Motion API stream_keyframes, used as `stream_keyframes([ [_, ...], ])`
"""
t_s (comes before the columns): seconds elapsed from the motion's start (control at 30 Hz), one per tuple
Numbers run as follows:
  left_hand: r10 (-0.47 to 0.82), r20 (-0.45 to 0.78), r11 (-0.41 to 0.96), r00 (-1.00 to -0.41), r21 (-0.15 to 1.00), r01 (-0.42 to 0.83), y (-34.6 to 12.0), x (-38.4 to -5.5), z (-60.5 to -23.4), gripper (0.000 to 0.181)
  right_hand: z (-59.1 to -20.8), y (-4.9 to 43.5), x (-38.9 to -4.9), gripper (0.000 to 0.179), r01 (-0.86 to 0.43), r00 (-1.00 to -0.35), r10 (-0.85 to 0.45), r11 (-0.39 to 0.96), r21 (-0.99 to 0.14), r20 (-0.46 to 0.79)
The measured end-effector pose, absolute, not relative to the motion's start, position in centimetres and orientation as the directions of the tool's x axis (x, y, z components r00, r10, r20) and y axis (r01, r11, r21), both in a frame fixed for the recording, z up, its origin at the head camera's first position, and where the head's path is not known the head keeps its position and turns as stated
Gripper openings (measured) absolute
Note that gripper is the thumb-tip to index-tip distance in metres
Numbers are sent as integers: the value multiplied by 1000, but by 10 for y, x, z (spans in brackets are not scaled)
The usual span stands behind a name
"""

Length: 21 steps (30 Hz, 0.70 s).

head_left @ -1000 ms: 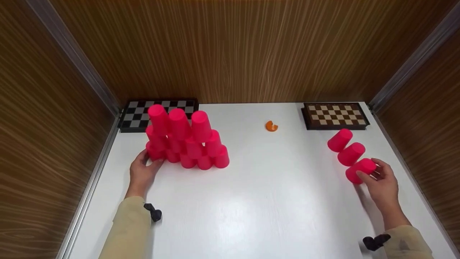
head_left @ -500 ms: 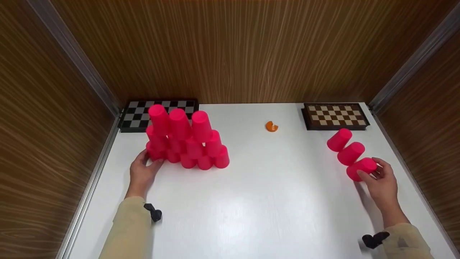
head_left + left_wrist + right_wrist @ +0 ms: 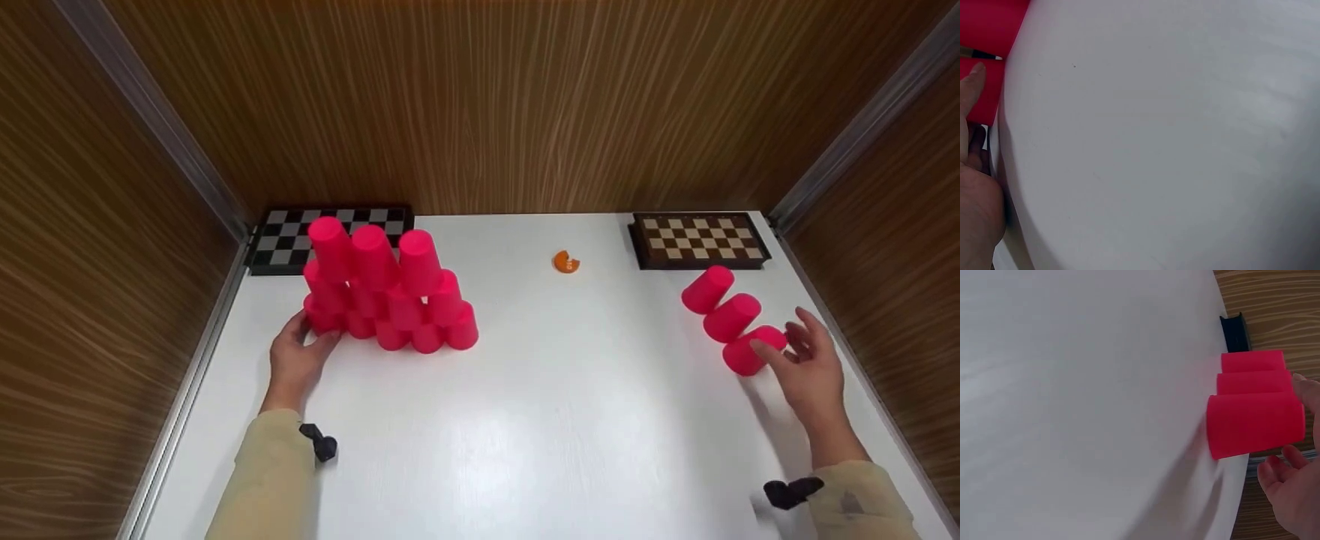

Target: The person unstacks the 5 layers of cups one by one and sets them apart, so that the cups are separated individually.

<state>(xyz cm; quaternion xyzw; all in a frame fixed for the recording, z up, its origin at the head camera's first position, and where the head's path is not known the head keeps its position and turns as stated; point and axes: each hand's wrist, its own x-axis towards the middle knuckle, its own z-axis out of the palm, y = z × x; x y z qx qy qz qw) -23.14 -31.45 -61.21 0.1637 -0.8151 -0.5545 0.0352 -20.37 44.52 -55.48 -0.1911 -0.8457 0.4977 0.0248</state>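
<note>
On the left of the white table, upside-down pink cups (image 3: 406, 307) stand stacked in three tiers, with three cups on top. My left hand (image 3: 295, 362) holds the bottom tier's leftmost cup (image 3: 324, 318), thumb in front and fingers round its far side. The left wrist view shows the thumb (image 3: 972, 89) lying on that cup. At the right, three more upside-down pink cups stand in a slanting row. Next to the nearest of these cups (image 3: 1255, 424) is my right hand (image 3: 810, 375), its fingers spread apart. A gap shows between its lower fingers and the cup in the right wrist view.
A black-and-grey checkered board (image 3: 281, 244) lies at the back left, behind the stack. At the back right lies a brown checkered board (image 3: 701, 241). A small orange disc with a notch (image 3: 565, 262) sits between them. Wood-grain walls (image 3: 517, 105) enclose the table's back and sides.
My right hand has let go of the nearest cup at the right and drawn back slightly to the right. That cup moved a little away from me beforehand. The left hand stays put.
</note>
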Motion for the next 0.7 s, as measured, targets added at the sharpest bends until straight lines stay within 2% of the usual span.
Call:
stream_keyframes([
  [0.2,-314,-142,327,-939,912,-247,-314,-230,-612,86,-506,427,-219,93,223,-923,380,382,-897,-68],
  [0.33,-310,-148,326,-939,911,-251,-314,-230,-611,89,-475,403,-229,86,125,-934,356,397,-909,27],
  [0.53,-306,-136,325,-942,915,-238,-315,-231,-612,87,-439,346,-249,79,-116,-957,192,438,-891,219],
  [0.7,-308,-142,317,-941,917,-243,-314,-231,-611,87,-416,284,-264,75,-302,-937,41,407,-862,347],
])
